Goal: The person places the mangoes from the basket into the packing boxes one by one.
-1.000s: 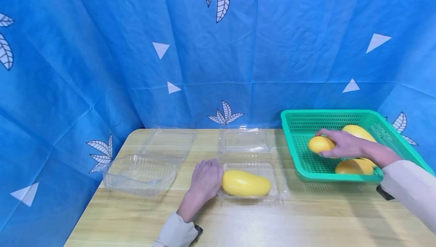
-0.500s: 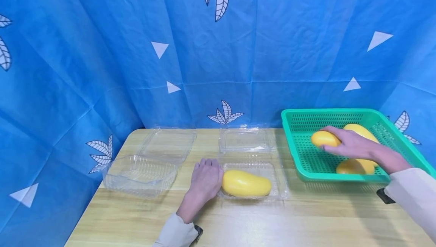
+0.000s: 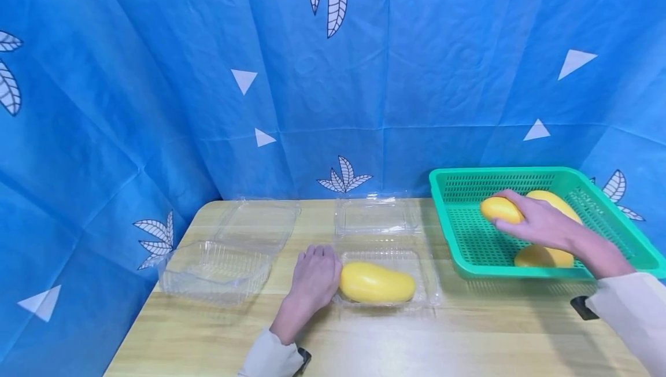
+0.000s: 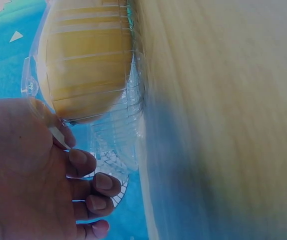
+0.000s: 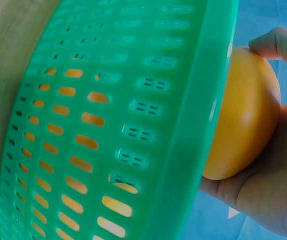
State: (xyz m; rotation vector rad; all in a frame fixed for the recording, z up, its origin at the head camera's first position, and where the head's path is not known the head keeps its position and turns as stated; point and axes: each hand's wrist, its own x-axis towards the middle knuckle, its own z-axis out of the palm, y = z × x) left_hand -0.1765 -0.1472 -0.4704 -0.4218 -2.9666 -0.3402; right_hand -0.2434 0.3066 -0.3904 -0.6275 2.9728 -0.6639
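Note:
My right hand (image 3: pixel 546 221) grips an orange-yellow mango (image 3: pixel 500 209) above the floor of the green basket (image 3: pixel 442 221). In the right wrist view this mango (image 5: pixel 246 115) shows past the basket's rim, thumb and fingers around it. On the table, a long yellow mango (image 3: pixel 377 283) lies in a clear plastic clamshell box (image 3: pixel 411 261) whose lid is folded back. My left hand (image 3: pixel 314 276) is at that box's left end. Up close in the left wrist view, the left hand (image 4: pixel 28 165) pinches the box's edge, its other fingers loosely bent.
Two more mangoes are in the basket, one at the front (image 3: pixel 543 257) and one partly behind my right hand (image 3: pixel 559 202). Another clear clamshell box (image 3: pixel 213 270), lid folded back, stands at the left. A blue patterned cloth (image 3: pixel 333 88) hangs behind the table (image 3: pixel 437 342).
My right hand has moved slightly right and up with the mango, which has tilted a little. The left hand and the box beside it stay in place.

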